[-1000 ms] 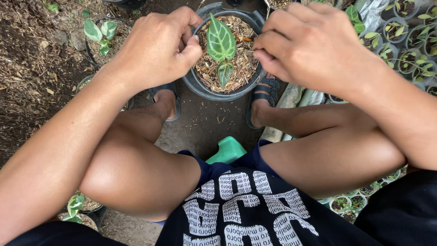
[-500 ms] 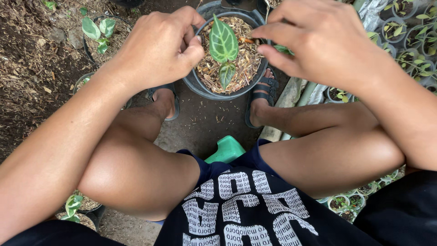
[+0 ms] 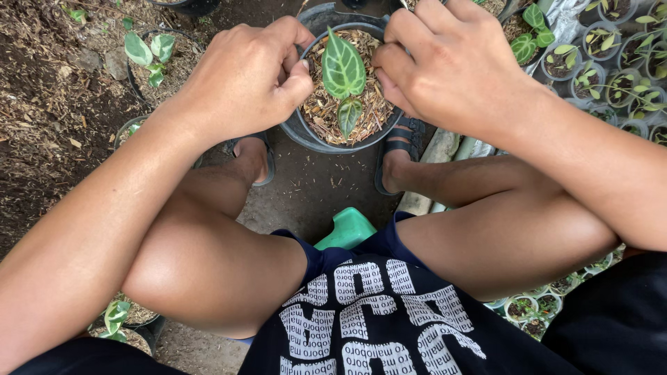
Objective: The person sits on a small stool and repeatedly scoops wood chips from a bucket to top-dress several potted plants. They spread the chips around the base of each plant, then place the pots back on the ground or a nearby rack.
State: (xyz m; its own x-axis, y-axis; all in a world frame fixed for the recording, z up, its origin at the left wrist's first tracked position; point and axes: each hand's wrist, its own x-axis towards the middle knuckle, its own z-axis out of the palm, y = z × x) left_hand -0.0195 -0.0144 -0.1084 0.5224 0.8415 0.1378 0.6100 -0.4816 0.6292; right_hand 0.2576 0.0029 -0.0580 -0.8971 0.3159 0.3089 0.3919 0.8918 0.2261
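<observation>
Pot: round black plastic pot (image 3: 306, 135) of brown bark chips, between both hands, on the ground by the sandalled feet.
Left hand (image 3: 243, 80): curled, gripping the pot's left rim.
Right hand (image 3: 451, 62): curled on the right rim.
Seedling: small green white-veined seedling (image 3: 342, 73), upright, between the knuckles.

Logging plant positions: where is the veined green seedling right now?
In the head view, top centre, the seedling stands in the black pot, between the left hand and right hand.
</observation>
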